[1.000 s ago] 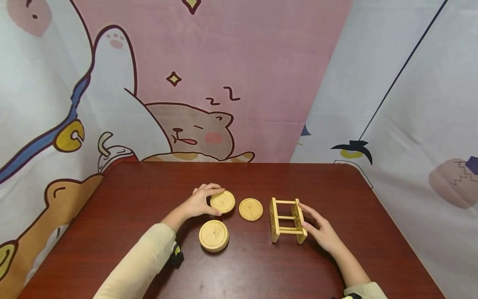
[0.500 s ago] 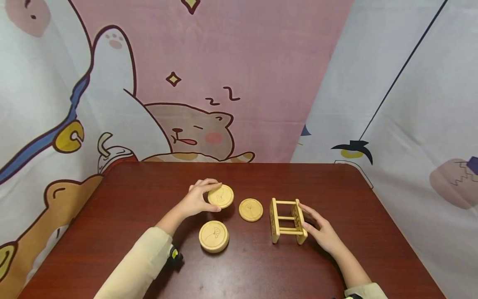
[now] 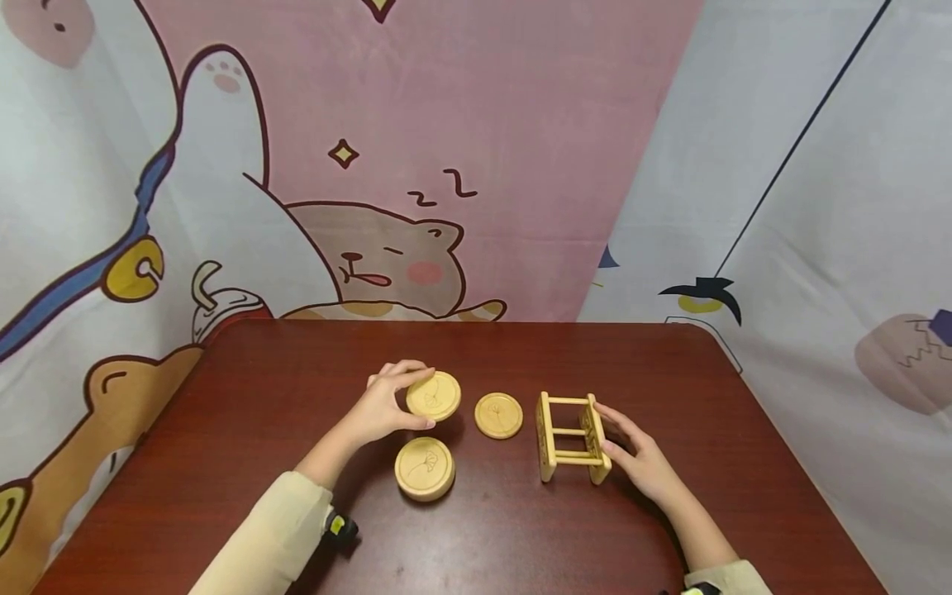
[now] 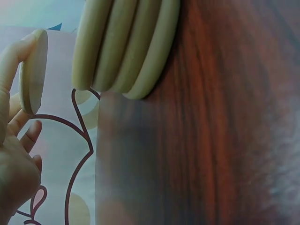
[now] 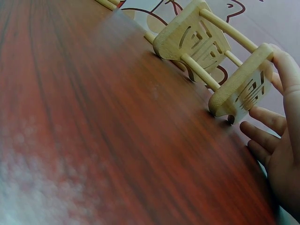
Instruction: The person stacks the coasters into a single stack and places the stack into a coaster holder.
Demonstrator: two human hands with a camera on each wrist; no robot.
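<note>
In the head view, my left hand (image 3: 387, 403) pinches a round wooden coaster (image 3: 435, 396) by its edge between thumb and fingers. That coaster is raised above the table and bears an engraved leaf-like drawing. Just nearer to me stands a stack of several similar coasters (image 4: 126, 47), its top one (image 3: 425, 468) engraved too. Another coaster (image 3: 499, 416) lies flat on its own, between the raised one and a small wooden rack (image 3: 547, 438). My right hand (image 3: 641, 463) holds the rack's right side panel (image 5: 243, 89), thumb on the near part and fingertips farther back. The rack stands upright on the table.
Everything stands on a dark red-brown wooden table (image 3: 521, 541). Behind the table hangs a cloth (image 3: 535, 165) printed with cartoon animals. A small black device (image 3: 342, 527) sits at my left wrist.
The left hand has lifted the coaster off the table and drawn it slightly to the left, towards the stack. The right hand and rack have stayed in place.
</note>
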